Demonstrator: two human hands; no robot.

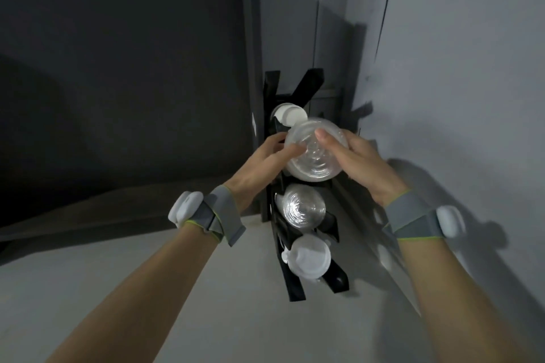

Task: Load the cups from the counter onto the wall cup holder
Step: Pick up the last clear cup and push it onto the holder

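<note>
A black wall cup holder [298,88] hangs on the grey wall, with angled arms in several tiers. Both hands hold a clear plastic cup [312,162] against its middle tier, ribbed base toward me. My left hand [265,162] grips the cup's left side and my right hand [356,162] grips its right side, thumb across the base. Above it sits a white-lidded cup [287,116]. Below it rest another clear cup [303,208] and, lowest, a white-lidded cup [309,256].
A dark panel [118,68] with a dark vertical frame stands left of the holder. The pale wall [457,97] runs along the right. Both wrists wear grey straps with white sensor pods. The top arms of the holder carry nothing.
</note>
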